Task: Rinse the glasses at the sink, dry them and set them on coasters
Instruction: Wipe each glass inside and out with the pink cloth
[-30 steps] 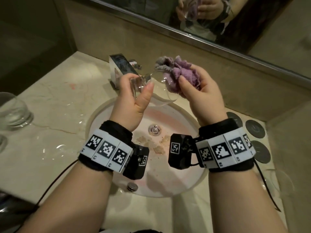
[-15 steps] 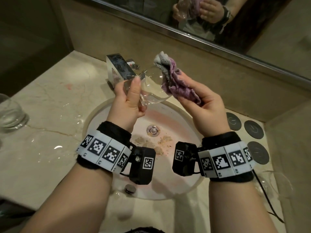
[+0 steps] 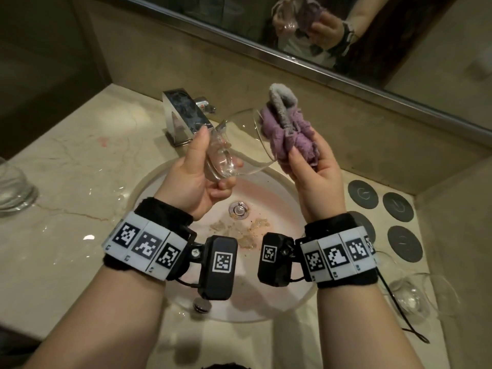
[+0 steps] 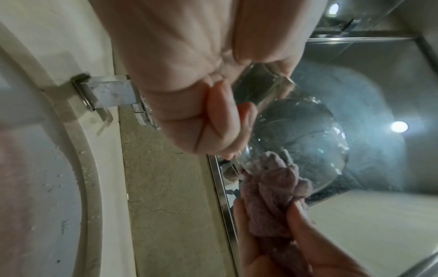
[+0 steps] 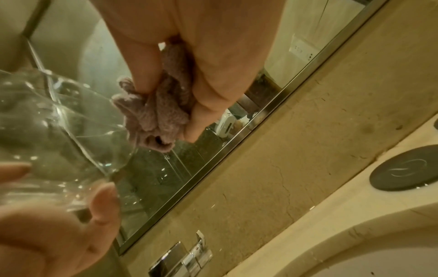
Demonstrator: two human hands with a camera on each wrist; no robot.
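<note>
Marble counter (image 3: 66,166) runs round the sink (image 3: 149,182), and above that sink I hold the glass (image 3: 239,145), tilted, mouth toward my cloth (image 3: 287,129). My left hand (image 3: 194,179) curls round its thick base; my right hand (image 3: 314,169) grips the bunched purple cloth, touching the rim. I judge rinsing of this one done and drying under way. Right of the sink lie four dark round coasters (image 3: 398,206), all bare; a clear glass (image 3: 415,294) stands near them, another (image 3: 13,190) left of the sink. The cloth is nubbly terry; the glass is thin-walled, flared and wet.
</note>
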